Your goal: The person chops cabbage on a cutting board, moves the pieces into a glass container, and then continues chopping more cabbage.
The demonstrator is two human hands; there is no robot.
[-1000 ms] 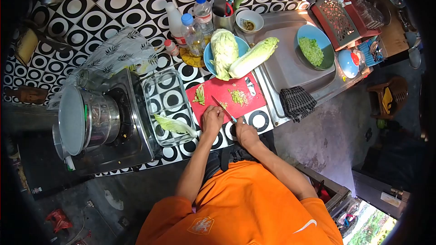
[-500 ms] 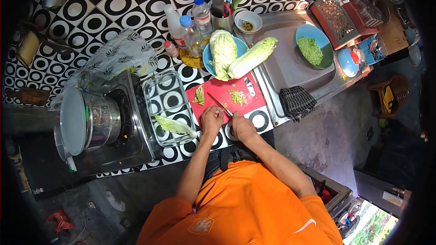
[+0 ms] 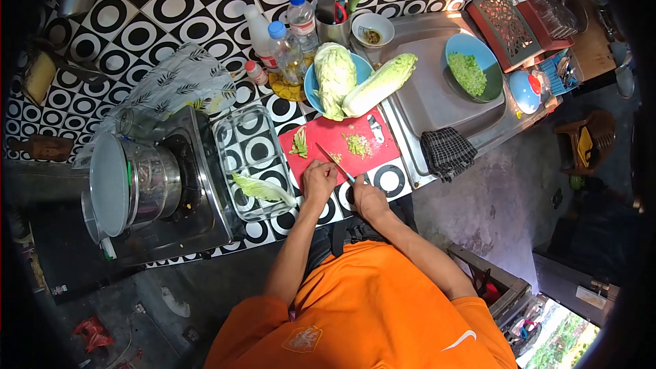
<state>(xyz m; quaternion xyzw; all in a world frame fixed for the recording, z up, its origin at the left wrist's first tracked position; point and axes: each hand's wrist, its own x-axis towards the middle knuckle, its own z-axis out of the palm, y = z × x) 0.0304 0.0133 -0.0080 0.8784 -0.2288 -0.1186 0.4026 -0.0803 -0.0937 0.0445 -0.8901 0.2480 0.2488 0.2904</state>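
Note:
My right hand (image 3: pixel 370 199) grips a knife (image 3: pixel 334 161) by its handle, and the blade slants across the red cutting board (image 3: pixel 347 168). Beside the blade, at the board's near edge, my left hand (image 3: pixel 320 181) has its fingers curled down; whatever they press on is hidden. Small chopped pieces of cabbage (image 3: pixel 357 145) lie right of the blade. Left of it is a small leafy piece of cabbage (image 3: pixel 299 142). A whole cabbage leaf (image 3: pixel 263 189) rests in the glass dish (image 3: pixel 220 164) to the left of the board.
Behind the board, two napa cabbages (image 3: pixel 335 82) lie on a blue plate (image 3: pixel 312 89). Bottles (image 3: pixel 285 53) stand behind. A bowl of shredded greens (image 3: pixel 493 61) sits on the sink (image 3: pixel 424 89) at right, near a checked cloth (image 3: pixel 447 154). Pots (image 3: pixel 156 181) stand on the stove at left.
My right hand has drawn the knife slightly back toward me and to the right. My left hand stays nearly in place at the board's near edge.

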